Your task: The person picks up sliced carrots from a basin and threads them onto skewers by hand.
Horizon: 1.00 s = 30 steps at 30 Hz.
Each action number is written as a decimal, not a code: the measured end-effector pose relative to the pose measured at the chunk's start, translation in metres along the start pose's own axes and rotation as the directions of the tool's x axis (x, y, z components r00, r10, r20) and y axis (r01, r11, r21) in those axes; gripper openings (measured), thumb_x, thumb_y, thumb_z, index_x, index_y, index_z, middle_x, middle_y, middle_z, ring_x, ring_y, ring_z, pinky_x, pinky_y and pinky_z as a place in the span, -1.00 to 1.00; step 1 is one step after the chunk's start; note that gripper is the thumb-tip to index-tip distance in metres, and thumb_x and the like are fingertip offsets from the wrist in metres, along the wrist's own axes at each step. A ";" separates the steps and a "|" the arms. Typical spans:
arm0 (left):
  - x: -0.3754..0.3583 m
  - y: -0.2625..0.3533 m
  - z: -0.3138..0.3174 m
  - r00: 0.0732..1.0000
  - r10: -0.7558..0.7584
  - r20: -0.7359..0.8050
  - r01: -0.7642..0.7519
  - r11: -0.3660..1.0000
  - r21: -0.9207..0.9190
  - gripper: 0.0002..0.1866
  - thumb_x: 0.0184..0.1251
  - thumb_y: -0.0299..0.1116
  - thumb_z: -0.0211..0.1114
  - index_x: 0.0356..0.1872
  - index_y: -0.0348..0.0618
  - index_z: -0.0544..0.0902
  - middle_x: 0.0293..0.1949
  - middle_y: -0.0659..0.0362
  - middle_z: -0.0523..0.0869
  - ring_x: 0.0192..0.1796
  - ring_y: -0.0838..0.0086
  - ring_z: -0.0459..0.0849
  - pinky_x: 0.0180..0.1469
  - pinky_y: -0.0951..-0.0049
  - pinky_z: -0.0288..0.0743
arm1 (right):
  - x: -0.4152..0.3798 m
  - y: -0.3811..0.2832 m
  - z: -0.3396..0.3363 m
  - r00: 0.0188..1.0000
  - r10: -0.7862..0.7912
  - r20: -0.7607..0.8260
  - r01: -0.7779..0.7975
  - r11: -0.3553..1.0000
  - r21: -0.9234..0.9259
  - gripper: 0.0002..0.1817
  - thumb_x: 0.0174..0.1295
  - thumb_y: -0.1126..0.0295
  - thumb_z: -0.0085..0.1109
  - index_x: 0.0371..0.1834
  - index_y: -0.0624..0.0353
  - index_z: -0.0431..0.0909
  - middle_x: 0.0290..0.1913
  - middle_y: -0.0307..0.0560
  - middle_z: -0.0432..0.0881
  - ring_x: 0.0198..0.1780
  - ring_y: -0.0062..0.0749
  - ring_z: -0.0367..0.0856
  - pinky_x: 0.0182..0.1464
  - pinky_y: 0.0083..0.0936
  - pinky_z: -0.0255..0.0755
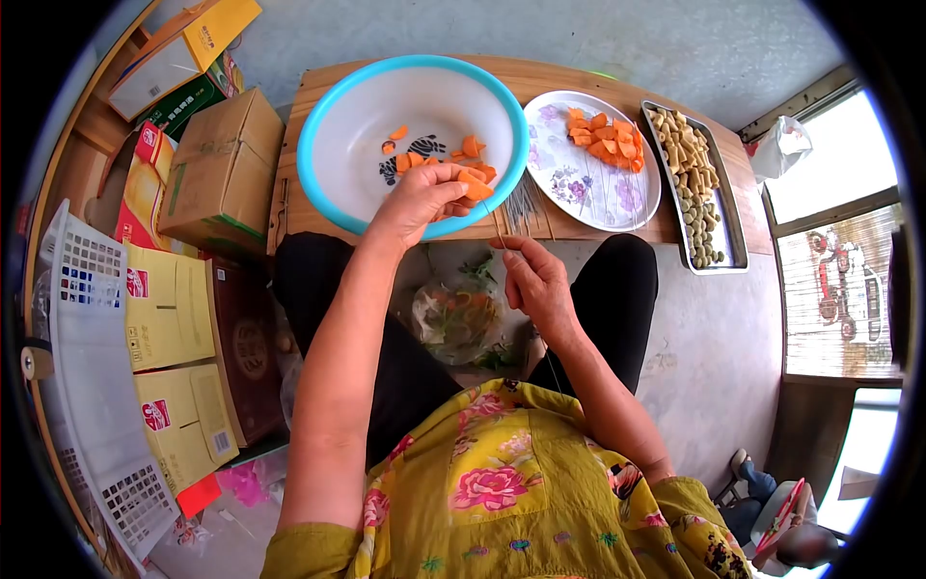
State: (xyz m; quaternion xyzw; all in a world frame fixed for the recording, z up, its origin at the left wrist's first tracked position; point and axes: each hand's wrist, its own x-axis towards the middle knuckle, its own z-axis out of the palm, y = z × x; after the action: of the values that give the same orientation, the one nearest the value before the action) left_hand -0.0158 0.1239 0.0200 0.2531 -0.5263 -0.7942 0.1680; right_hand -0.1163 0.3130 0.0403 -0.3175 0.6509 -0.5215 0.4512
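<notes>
Above the wooden counter [313, 96], over the near side of the basin [307, 145], your left hand [422, 200] pinches a carrot chunk [475, 186], likely light, firm and slick, best held by its sides, while your right hand [538, 287] closes on what seems a thin skewer [498, 224].

To your left, green box [198, 101]: white Chinese characters, apparently 青岛啤酒 | upper yellow carton [174, 338]: red label [138, 282], print too small to read | lower yellow carton [183, 434]: barcode [222, 442], digits illegible
</notes>
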 end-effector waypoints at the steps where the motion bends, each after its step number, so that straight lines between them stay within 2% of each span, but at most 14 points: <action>1: -0.001 0.001 0.001 1.000 0.009 0.011 -0.009 1.000 -0.008 -0.79 0.32 -0.44 0.18 -0.07 -0.27 0.56 -0.22 0.20 0.66 -0.28 0.62 0.62 -0.16 0.58 0.57 | 0.000 -0.001 0.000 1.000 0.000 0.002 0.000 1.000 -0.002 -0.74 0.38 0.43 -0.09 0.01 0.30 0.49 -0.70 -0.33 0.34 -0.67 -0.70 0.28 -0.56 -0.67 0.20; 3: 0.000 0.000 0.001 1.000 0.017 0.021 -0.017 1.000 -0.017 -0.80 0.32 -0.44 0.17 -0.08 -0.27 0.55 -0.22 0.20 0.66 -0.27 0.62 0.62 -0.16 0.58 0.57 | 0.000 0.000 0.000 1.000 0.000 0.003 0.000 1.000 -0.004 -0.74 0.38 0.42 -0.09 0.01 0.31 0.49 -0.70 -0.33 0.34 -0.67 -0.70 0.28 -0.56 -0.67 0.21; 5: 0.002 -0.003 -0.001 0.999 0.037 -0.013 -0.037 0.999 0.014 -0.81 0.32 -0.43 0.17 -0.09 -0.24 0.54 -0.22 0.20 0.66 -0.27 0.61 0.64 -0.16 0.58 0.58 | 0.000 0.001 0.002 1.000 -0.013 -0.006 0.013 1.000 -0.012 -0.71 0.41 0.33 -0.12 0.06 0.21 0.49 -0.73 -0.39 0.30 -0.68 -0.77 0.20 -0.59 -0.75 0.07; 15: 0.001 -0.002 -0.001 0.998 0.024 -0.060 -0.024 1.000 -0.002 -0.83 0.32 -0.40 0.18 -0.12 -0.19 0.56 -0.25 0.23 0.66 -0.32 0.62 0.66 -0.22 0.60 0.59 | -0.001 -0.004 0.004 1.000 -0.016 0.000 0.016 1.000 0.001 -0.70 0.41 0.33 -0.13 0.06 0.25 0.49 -0.73 -0.39 0.30 -0.69 -0.76 0.20 -0.59 -0.74 0.07; 23: -0.003 0.001 0.003 0.999 0.017 -0.050 -0.015 0.999 0.029 -0.74 0.39 -0.43 0.09 0.03 -0.28 0.55 -0.16 0.17 0.64 -0.31 0.59 0.64 -0.27 0.61 0.61 | 0.000 -0.002 0.004 1.000 -0.020 -0.007 0.020 1.000 0.001 -0.70 0.41 0.33 -0.12 0.05 0.25 0.49 -0.73 -0.39 0.30 -0.68 -0.77 0.20 -0.59 -0.74 0.07; 27: -0.002 0.000 0.004 0.999 0.019 -0.049 -0.019 1.000 0.010 -0.73 0.39 -0.48 0.07 0.05 -0.28 0.55 -0.16 0.16 0.64 -0.28 0.58 0.63 -0.29 0.61 0.62 | -0.001 0.000 0.005 1.000 -0.018 -0.001 0.018 1.000 0.002 -0.70 0.41 0.33 -0.12 0.05 0.25 0.49 -0.72 -0.39 0.30 -0.68 -0.77 0.20 -0.59 -0.74 0.07; 30: 0.000 -0.003 0.003 0.997 0.076 -0.035 -0.075 0.997 0.016 -0.69 0.33 -0.50 0.08 0.06 -0.28 0.56 -0.13 0.15 0.66 -0.24 0.58 0.64 -0.25 0.59 0.60 | -0.001 0.000 0.004 1.000 -0.014 0.011 0.014 1.000 -0.008 -0.70 0.41 0.33 -0.12 0.05 0.24 0.49 -0.72 -0.39 0.30 -0.68 -0.77 0.20 -0.58 -0.74 0.07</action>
State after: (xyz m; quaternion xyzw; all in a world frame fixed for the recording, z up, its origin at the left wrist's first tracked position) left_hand -0.0178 0.1278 0.0180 0.2484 -0.5382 -0.7788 0.2053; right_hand -0.1123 0.3121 0.0400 -0.3265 0.6482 -0.5204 0.4500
